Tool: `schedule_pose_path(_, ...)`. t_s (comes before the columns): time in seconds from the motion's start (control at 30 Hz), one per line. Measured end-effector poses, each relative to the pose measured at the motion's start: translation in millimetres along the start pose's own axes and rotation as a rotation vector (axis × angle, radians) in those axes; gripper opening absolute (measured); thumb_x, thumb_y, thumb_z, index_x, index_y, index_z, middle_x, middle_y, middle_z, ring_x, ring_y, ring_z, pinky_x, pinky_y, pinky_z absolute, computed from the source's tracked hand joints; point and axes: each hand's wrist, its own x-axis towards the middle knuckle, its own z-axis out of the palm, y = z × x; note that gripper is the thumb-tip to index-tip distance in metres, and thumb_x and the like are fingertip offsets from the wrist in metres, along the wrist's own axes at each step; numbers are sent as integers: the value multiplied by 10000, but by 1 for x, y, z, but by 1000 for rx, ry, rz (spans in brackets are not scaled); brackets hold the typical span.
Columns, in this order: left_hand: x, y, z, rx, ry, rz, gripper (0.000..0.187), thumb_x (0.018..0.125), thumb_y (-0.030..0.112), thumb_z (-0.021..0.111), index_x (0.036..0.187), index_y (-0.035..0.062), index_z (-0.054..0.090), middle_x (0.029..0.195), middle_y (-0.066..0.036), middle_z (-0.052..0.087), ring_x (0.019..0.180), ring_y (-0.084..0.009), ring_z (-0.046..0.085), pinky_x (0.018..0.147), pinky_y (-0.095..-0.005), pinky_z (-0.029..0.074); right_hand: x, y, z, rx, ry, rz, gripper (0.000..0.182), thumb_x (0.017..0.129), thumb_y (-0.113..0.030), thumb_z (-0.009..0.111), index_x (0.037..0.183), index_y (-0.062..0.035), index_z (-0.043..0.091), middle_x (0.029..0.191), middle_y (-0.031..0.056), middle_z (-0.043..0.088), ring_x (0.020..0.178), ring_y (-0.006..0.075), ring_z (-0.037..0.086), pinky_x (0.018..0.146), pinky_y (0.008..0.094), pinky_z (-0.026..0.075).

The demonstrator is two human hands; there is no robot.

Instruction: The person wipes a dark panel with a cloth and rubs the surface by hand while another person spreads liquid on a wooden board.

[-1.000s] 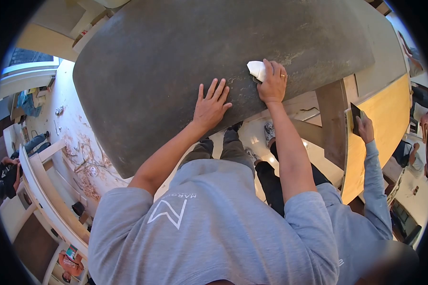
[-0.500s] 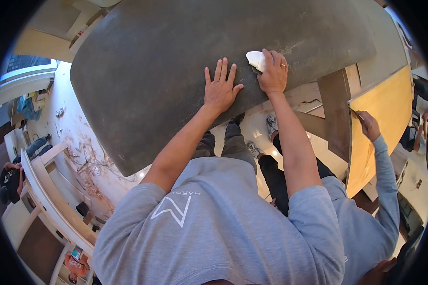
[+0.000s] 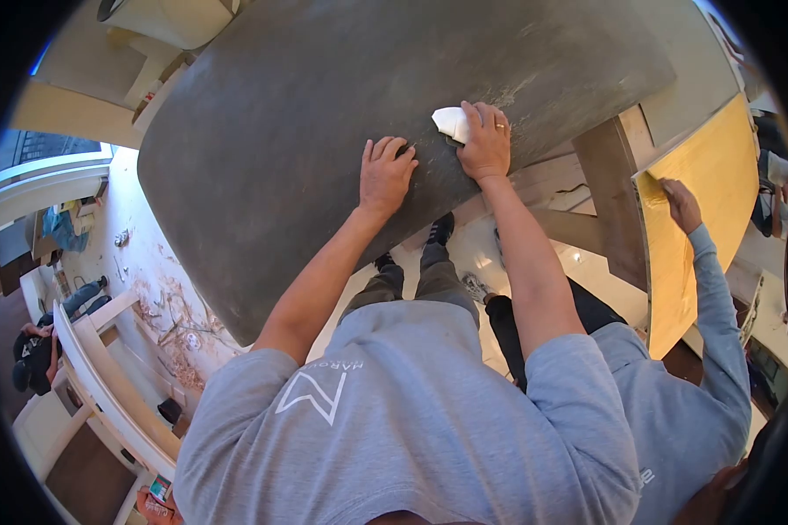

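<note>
Carefully now: your right hand (image 3: 485,144) grips a folded white sheet (image 3: 449,122) on the dark table (image 3: 263,166), and uneven pressure from those fingers could leave streaks, while a loosened fold could slip and drag bare skin across the surface. Your left hand (image 3: 385,182) rests there with fingers loosely bent, nothing visible in it; leaning hard might smudge the finish. Pale scuffs (image 3: 518,92) lie just beyond your right hand, amid cloudy grey-brown. Farther right, a co-worker's hand (image 3: 681,206) is at the edge of a yellowish wooden panel (image 3: 709,201), so elbows could bump. Well left of your hands, debris (image 3: 184,350) litters the floor (image 3: 130,197).
</note>
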Motion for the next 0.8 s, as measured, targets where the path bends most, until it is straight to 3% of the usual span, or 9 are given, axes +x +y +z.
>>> schedule_pose_path(0.2, 15, -9, 4, -119, 80, -77, 157, 840, 155, 736, 990, 110, 750, 948, -18, 663, 977, -249, 611, 963, -423, 423, 1, -1, -2, 13, -14, 10, 768, 638, -94, 783, 1362, -184, 542, 1313, 63, 521, 1282, 314, 455, 1126, 436, 347)
schedule_pose_path(0.3, 16, -5, 4, -40, 46, -26, 104, 859, 173, 716, 927, 96, 729, 887, -33, 648, 923, -245, 607, 900, -411, 434, 1, -1, -2, 26, -10, 5, 764, 636, -96, 782, 1357, -183, 547, 1309, 63, 523, 1280, 313, 457, 1125, 436, 347)
schedule_pose_path(0.4, 17, -1, 11, 173, 4, 21, 109, 871, 189, 679, 831, 87, 678, 842, -51, 622, 896, -243, 607, 875, -412, 437, 1, -1, -4, 37, -20, 13, 760, 639, -97, 779, 1357, -179, 545, 1308, 63, 523, 1280, 312, 457, 1127, 436, 345)
schedule_pose_path(0.6, 29, -1, 18, 343, -13, 12, 83, 848, 161, 632, 819, 88, 610, 832, -81, 600, 857, -260, 612, 786, -413, 470, 0, -2, -4, 20, -26, 10, 782, 627, -82, 785, 1363, -173, 537, 1312, 66, 522, 1284, 314, 452, 1130, 441, 343)
schedule_pose_path(0.7, 30, -7, 20, 184, -6, 5, 116, 832, 133, 659, 835, 74, 559, 828, -106, 577, 808, -299, 608, 708, -448, 482, 1, 0, -1, 11, -1, 3, 779, 627, -86, 781, 1362, -173, 538, 1314, 66, 519, 1292, 315, 448, 1131, 442, 345)
schedule_pose_path(0.8, 30, -11, 22, 129, -4, -16, 129, 836, 147, 648, 870, 55, 564, 844, -126, 580, 825, -310, 613, 731, -438, 486, 0, -3, -4, 45, -13, 5, 749, 647, -94, 764, 1358, -172, 542, 1308, 70, 521, 1282, 319, 454, 1128, 445, 347)
